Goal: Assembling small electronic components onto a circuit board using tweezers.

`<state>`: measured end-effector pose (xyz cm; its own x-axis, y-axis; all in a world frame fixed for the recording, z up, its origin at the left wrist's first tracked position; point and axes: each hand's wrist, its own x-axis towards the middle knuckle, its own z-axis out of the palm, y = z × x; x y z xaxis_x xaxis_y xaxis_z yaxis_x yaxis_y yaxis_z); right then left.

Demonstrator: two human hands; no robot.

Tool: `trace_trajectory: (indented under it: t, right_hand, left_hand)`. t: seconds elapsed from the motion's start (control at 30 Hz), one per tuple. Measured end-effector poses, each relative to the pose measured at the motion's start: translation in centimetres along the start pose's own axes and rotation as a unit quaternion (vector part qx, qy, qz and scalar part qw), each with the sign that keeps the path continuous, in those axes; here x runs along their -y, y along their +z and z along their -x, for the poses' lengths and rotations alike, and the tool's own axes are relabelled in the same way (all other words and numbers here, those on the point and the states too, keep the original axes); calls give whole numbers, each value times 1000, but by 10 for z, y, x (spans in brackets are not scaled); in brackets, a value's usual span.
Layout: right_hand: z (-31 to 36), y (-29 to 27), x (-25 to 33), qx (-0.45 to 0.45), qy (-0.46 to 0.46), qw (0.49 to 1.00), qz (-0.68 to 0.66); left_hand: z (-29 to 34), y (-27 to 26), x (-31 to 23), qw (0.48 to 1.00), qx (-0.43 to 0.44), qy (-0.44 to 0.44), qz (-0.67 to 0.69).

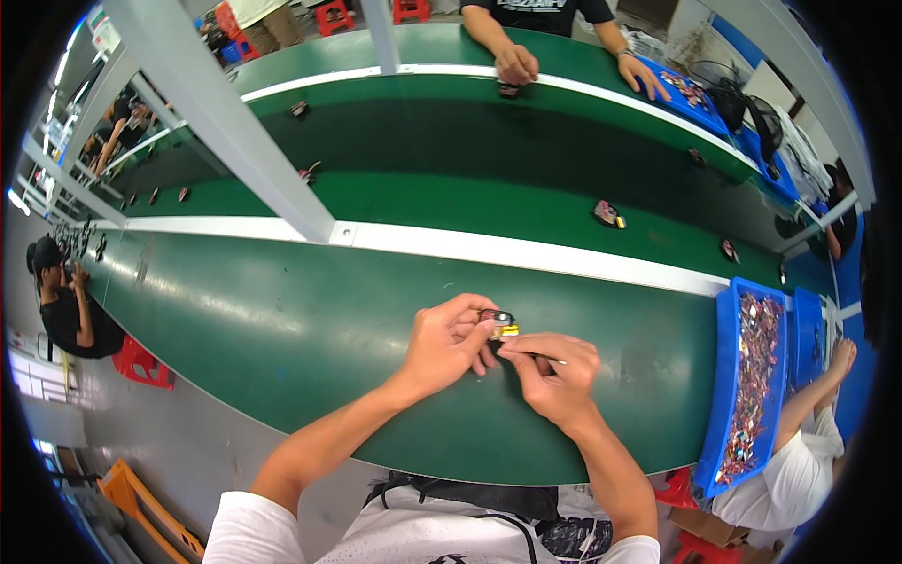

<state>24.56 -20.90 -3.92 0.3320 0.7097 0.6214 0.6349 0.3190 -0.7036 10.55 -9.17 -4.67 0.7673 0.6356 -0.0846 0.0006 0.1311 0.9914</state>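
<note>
Over the green tabletop [310,329], my left hand [443,346] is closed round a small black device [495,318] with a shiny gold-yellow part at its near side. Close against it on the right is my right hand [564,383], its fingers pinched on a thin dark stick-like tool [547,357]. One end of this tool points out to the right; the other is hidden by my fingertips, so its exact kind does not show. Whether it touches the device I cannot tell.
At the right stands a blue tray [722,376] full of small coloured wired parts. Beyond a white rail [526,258], similar devices lie on a green belt [451,202], one of them [609,214] fairly close. A co-worker's hand [516,64] works opposite. A grey post [235,122] rises at left.
</note>
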Motion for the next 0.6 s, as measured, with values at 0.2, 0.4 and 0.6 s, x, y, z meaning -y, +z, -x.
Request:
trace_trajectory:
  t: [0.2, 0.4, 0.6]
  right_hand:
    - [-3, -3, -4, -31, -44, 998, 35]
    - [-3, -10, -13, -58, -38, 996, 64]
    - [-2, -4, -14, -68, -54, 994, 67]
  left_hand:
    - [-11, -1, -6, 999, -41, 5, 21]
    - [-108, -38, -10, 979, -160, 54, -118]
    - [-187, -89, -2, 835, -258, 118, -471]
